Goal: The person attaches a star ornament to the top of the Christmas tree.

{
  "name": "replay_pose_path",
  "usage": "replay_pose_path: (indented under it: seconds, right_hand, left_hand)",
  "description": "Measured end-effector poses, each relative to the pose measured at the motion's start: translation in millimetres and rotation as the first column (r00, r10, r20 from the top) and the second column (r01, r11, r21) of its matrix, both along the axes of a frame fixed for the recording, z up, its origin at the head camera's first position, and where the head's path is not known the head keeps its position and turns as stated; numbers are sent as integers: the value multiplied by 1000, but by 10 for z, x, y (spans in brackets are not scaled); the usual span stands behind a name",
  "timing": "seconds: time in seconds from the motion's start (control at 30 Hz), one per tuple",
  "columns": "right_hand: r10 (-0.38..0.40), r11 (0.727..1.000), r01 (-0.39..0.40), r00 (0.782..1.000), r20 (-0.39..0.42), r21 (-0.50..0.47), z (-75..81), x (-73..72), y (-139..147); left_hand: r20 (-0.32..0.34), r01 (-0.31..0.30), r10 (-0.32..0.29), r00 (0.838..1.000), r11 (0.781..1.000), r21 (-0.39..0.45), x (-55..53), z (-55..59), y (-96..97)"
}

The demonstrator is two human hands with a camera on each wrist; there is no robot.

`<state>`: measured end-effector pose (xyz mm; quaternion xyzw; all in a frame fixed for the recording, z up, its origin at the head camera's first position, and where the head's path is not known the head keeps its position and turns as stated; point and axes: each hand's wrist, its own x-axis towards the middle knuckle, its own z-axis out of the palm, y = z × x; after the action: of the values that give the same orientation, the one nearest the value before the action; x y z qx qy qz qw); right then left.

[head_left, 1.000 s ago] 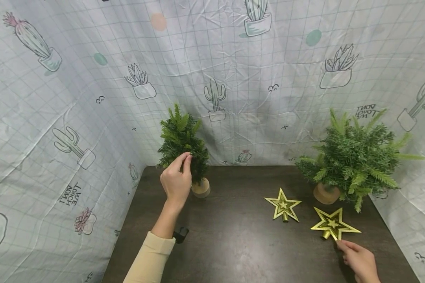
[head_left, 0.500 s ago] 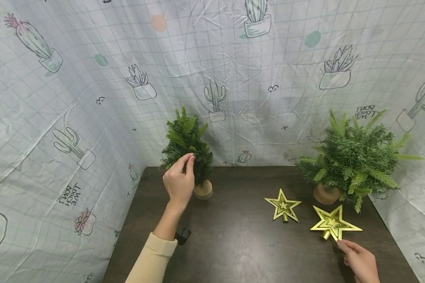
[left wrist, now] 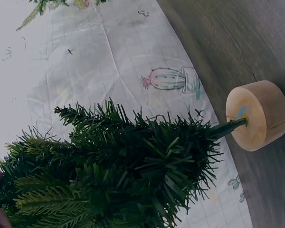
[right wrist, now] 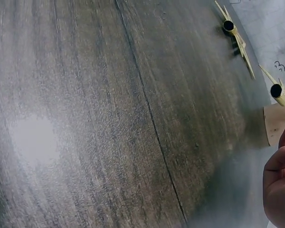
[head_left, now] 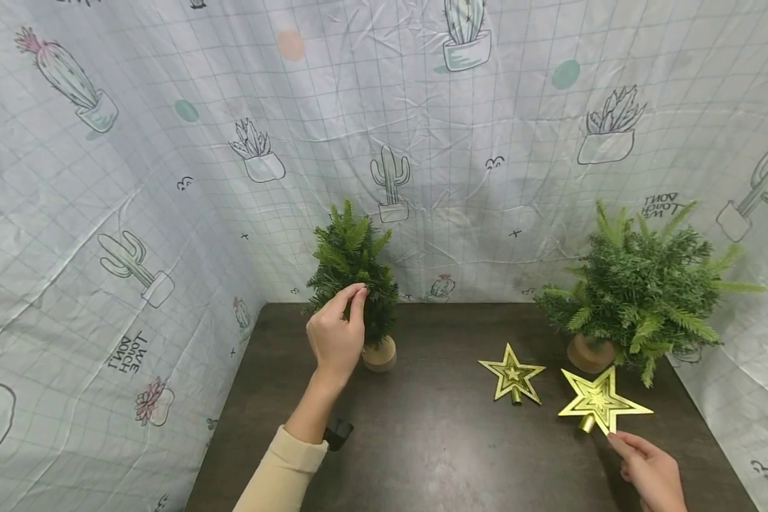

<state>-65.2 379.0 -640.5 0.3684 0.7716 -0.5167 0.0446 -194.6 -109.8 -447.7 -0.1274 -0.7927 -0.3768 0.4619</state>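
Observation:
In the head view my left hand [head_left: 336,338] pinches a branch of a small artificial Christmas tree [head_left: 348,245], thumb against forefinger. The tree stands on a round wooden base [left wrist: 259,116], which shows whole in the left wrist view, along with its thin green stem. At lower right, my right hand [head_left: 654,472] grips one point of a gold star tree topper [head_left: 601,400] between thumb and forefinger. That star is tilted up over the table, its hollow socket facing down toward me. A second gold star topper [head_left: 510,372] lies just left of it.
A bushier artificial tree [head_left: 653,284] on a wooden base [head_left: 590,352] stands at the back right, close behind the held star. White cactus-print cloth [head_left: 448,142] encloses the dark table [head_left: 435,441]. A black band or device [head_left: 338,434] shows by my left wrist.
The small tree has shifted right and slightly toward me along with my left hand. The star in my right hand has tipped up a little; the second star stays put.

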Motion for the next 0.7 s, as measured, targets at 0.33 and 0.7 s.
replay_pose_path:
  seconds: [0.33,0.7]
  right_hand:
    - [10,1000,-10,1000,-27,-5,91,4,-50]
    - [15,1000,-17,998,-55,-20,215,12,-120]
  left_hand:
    - [-4,66,-66,998,998,-4,101,14,179]
    - [-17,109,-110,994,993,-37,237,28,398]
